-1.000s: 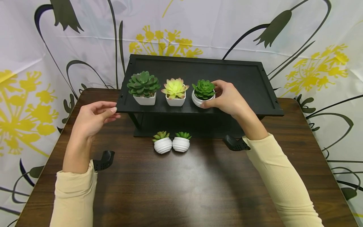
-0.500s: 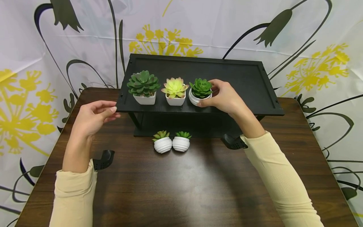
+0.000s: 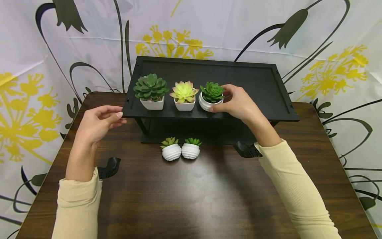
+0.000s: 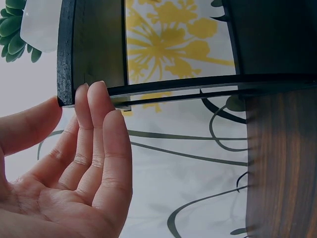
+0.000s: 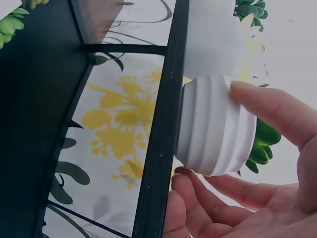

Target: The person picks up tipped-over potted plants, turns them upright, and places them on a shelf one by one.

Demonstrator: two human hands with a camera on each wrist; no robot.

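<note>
My right hand (image 3: 238,102) holds a small green potted succulent (image 3: 212,93) by its round, ribbed white pot (image 5: 213,126), thumb in front and fingers behind. The pot sits at the front edge of a black shelf's top board (image 3: 247,83). To its left stand a yellow-pink succulent (image 3: 184,93) and a larger dark green succulent (image 3: 151,89), both in square white pots. With its thumb above and fingertips below, my left hand (image 3: 96,124) pinches the shelf's front left corner (image 4: 67,74).
Two small succulents in ribbed white pots, one on the left (image 3: 171,152) and one on the right (image 3: 190,151), lean side by side before the shelf's lower board (image 3: 221,139). Under everything is a brown wooden table (image 3: 185,205). Behind hangs a flower-printed white cloth (image 3: 226,30).
My right hand has shifted the green succulent a little left, closer to the yellow-pink one, mostly in the first half second. My left hand has stayed at the shelf corner.
</note>
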